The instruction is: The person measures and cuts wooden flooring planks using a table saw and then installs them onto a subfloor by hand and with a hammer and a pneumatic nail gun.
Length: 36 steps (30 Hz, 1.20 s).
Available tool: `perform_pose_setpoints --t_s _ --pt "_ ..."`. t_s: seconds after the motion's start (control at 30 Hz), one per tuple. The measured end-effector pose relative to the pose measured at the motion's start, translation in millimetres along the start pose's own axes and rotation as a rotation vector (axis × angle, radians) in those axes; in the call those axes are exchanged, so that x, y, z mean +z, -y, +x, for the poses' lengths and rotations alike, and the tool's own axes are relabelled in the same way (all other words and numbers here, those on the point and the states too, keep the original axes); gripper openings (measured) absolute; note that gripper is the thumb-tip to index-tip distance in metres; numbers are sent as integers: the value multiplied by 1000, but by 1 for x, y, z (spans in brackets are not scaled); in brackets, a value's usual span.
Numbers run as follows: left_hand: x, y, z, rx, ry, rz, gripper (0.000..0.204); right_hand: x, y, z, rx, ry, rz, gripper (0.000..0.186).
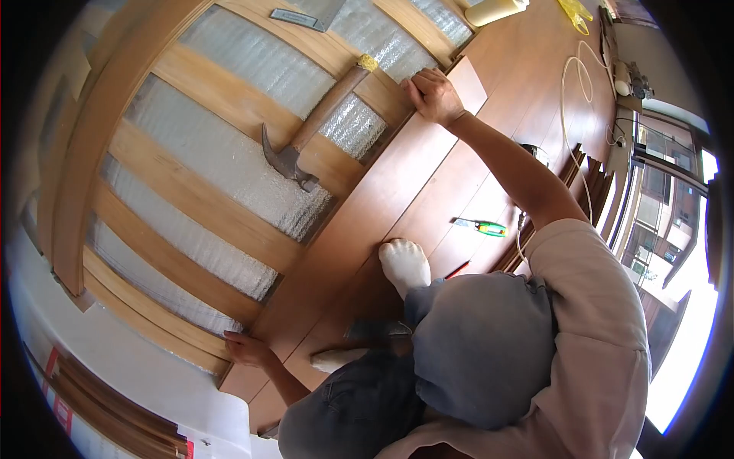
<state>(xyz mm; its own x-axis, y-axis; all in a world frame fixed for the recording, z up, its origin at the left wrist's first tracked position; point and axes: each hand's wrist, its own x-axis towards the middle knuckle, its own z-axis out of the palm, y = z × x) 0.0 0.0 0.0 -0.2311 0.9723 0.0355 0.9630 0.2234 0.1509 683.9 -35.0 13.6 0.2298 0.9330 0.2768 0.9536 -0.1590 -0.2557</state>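
My left hand (251, 350) is at the near left end of a long reddish-brown floorboard (336, 264), its fingers curled over the edge. My right hand (436, 96), closed, grips the same board's edge toward the far end. Beyond the board, wooden joists (200, 195) run over silvery foil sheeting (206, 172). A claw hammer (325, 115) with a wooden handle lies across the joists, between my two hands and ahead of the board.
My socked foot (405, 264) rests on the laid boards. To the right lie a green-handled chisel-like tool (482, 226), a red pencil (459, 269), a pale cord (564, 115) and stacked boards (592, 183). A metal-edged tool (297, 18) lies on a far joist.
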Motion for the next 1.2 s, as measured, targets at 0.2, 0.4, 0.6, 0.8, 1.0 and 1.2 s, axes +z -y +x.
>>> perform_pose_setpoints --t_s 0.2,0.4,0.6,0.8,1.0,1.2 --pt "23 -11 -5 39 86 -64 51 12 -10 21 -56 70 -23 27" --pt "17 -26 36 288 180 -47 52 46 -96 -17 -91 295 38 44" --pt "-22 -19 6 54 554 18 64 36 -80 -1 -36 348 -47 61" --pt "-33 -49 17 35 461 -112 65 -21 -61 62 112 384 -80 70" --pt "-92 -99 18 119 490 -226 66 -111 -99 92 241 392 -90 72" --pt "-191 -158 45 170 467 -279 64 -289 -101 160 184 514 -74 74"
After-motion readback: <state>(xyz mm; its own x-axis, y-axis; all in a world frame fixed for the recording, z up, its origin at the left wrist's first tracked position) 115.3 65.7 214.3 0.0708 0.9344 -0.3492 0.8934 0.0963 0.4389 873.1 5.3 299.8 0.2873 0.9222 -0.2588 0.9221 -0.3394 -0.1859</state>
